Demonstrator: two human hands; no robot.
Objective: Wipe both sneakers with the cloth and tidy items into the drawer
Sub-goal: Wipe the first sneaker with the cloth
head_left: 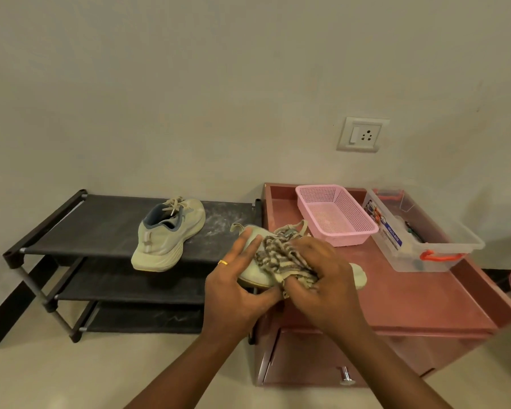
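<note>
We hold one sneaker [255,271] over the cabinet [410,296] edge.
Our left hand [236,287] grips it between fingers and thumb; our right hand [322,278] clutches the striped cloth [281,258] against it. The other sneaker [165,237] sits far left on the rack [86,225]; the drawer [307,358] lies near.

A black three-tier shoe rack [101,228] stands at 8 o'clock against a plain pale wall [189,84], whitish dust at the right end of its top shelf. A white switch-and-socket plate [362,134] is on the wall at 2 o'clock. A reddish cabinet [410,293] stands at 4 o'clock, just beside the rack.
</note>
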